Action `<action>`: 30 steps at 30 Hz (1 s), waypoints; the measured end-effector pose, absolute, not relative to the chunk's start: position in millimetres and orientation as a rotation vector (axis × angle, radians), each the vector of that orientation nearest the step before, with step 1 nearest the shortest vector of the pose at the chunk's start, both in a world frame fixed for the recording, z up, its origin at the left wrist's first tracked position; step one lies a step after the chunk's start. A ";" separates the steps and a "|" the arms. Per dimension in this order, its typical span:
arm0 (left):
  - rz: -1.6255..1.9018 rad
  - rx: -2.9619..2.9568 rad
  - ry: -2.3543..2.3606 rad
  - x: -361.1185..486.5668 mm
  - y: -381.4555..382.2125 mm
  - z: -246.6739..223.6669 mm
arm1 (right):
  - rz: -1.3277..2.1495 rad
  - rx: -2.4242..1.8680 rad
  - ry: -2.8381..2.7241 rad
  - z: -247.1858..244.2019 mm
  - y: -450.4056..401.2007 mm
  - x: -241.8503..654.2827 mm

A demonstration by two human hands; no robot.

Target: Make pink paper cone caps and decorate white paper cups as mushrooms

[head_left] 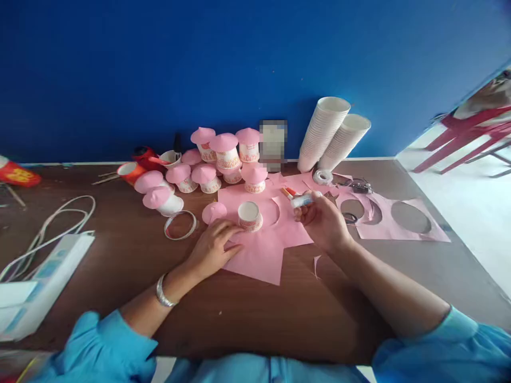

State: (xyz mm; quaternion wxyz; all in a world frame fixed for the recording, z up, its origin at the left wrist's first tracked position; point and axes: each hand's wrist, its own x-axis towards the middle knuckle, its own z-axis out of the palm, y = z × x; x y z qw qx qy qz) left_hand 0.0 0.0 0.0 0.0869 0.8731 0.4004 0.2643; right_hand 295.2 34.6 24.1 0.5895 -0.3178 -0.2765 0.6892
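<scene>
My right hand (pixel 325 221) is closed around a small white glue stick (pixel 302 200), held tilted over the right side of the pink paper (pixel 259 263). My left hand (pixel 215 247) lies open on the pink paper, fingers stretched toward a paper cup (pixel 249 213) turned upside down with its pale base upward. Whether the fingertips touch the cup I cannot tell. Just behind that hand is a pink paper cone (pixel 214 211), partly covered by my fingers. Behind the cup stands another printed paper cup topped with a pink cone (pixel 254 174).
Several cone-topped cups (pixel 226 151) cluster by the blue wall. Two tall cup stacks (pixel 325 133) lean at the back right. Pink sheets with round cutouts (pixel 433 226), a roll of tape (pixel 322 176), a white ring (pixel 180 238) and a power strip (pixel 51 282) lie about.
</scene>
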 end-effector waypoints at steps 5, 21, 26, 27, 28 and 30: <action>1.013 2.461 1.258 12.1 -15.3 37.6 | 1.626 -0.718 -0.686 30.9 26.9 286.6; 1.209 1.421 0.951 59.5 -14.3 55.4 | 1.735 -0.705 -1.073 33.2 -18.6 258.6; 1.180 1.417 0.909 58.3 -14.7 58.5 | 1.900 -0.616 -1.120 33.0 -19.5 263.6; 1.173 1.431 0.911 57.8 -14.5 59.2 | 1.942 -0.611 -1.123 32.4 -19.3 264.7; 1.161 1.449 0.911 57.3 -14.2 59.7 | 1.980 -0.612 -1.130 31.6 -19.1 265.6; 1.138 1.487 0.908 56.2 -13.7 59.5 | 2.029 -0.632 -1.149 29.4 -18.8 266.9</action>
